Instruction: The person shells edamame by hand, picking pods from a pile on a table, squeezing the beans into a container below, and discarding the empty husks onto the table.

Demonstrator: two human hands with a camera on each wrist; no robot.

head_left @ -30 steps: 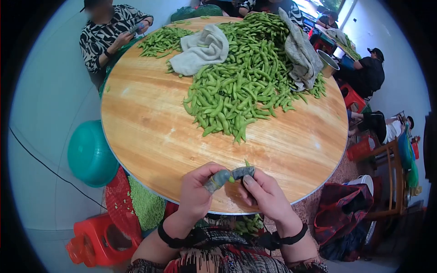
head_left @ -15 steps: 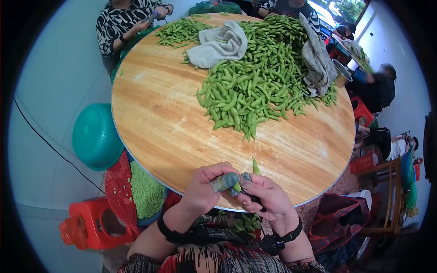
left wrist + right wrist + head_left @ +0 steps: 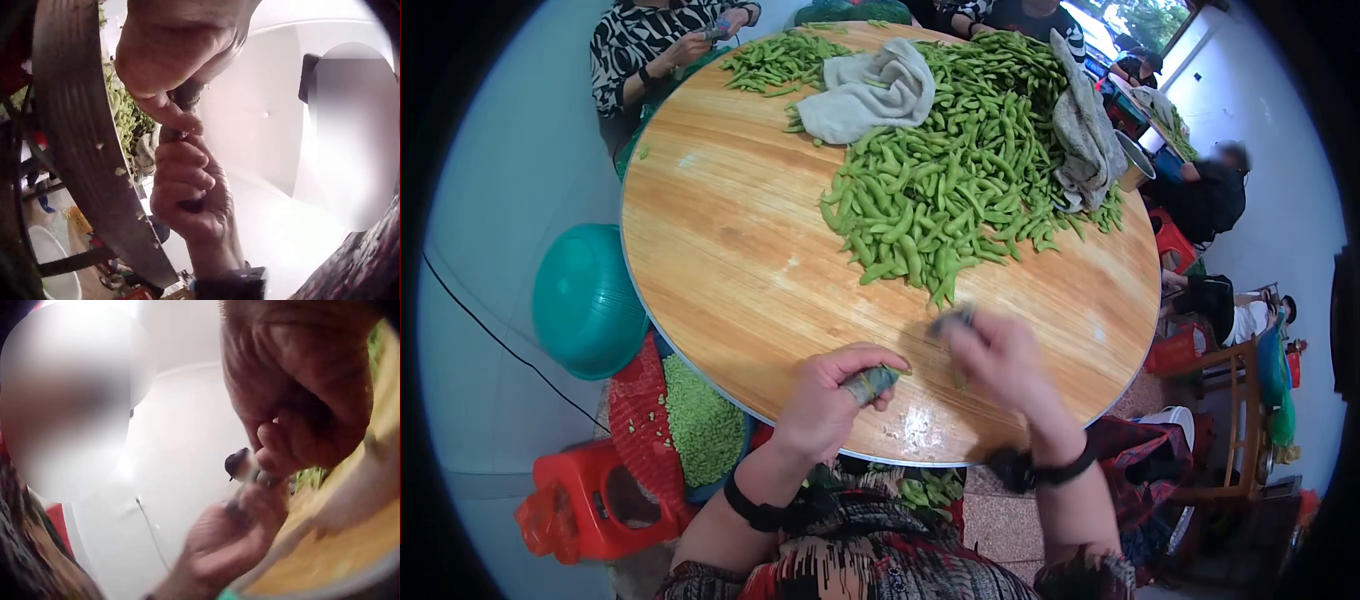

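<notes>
Above the table's near edge, my left hand [image 3: 820, 400] pinches a small green pod [image 3: 905, 373] beside its wrapped, grey-green thumb [image 3: 868, 385]. My right hand [image 3: 1005, 362] is blurred and apart from it, its dark-wrapped finger pointing towards the heap of green pods [image 3: 945, 190]. Whether it holds anything is unclear. In the left wrist view, my left hand [image 3: 178, 50] is above my right hand [image 3: 190, 187], whose outer fingers are curled. The right wrist view has my right hand [image 3: 306, 387] in shadow over my left hand [image 3: 231, 540]; their fingertips overlap there.
Cloths [image 3: 870, 95] lie on the round wooden table [image 3: 720, 240]. At left are a teal basin [image 3: 590, 300], a container of shelled beans [image 3: 700, 420] and a red stool [image 3: 585, 500]. A person [image 3: 670, 50] sits across at the left; others sit further back.
Both hands were together over a pod; my right hand has since moved away, up and to the right, towards the heap. My left hand has shifted slightly left. The head view has also shifted.
</notes>
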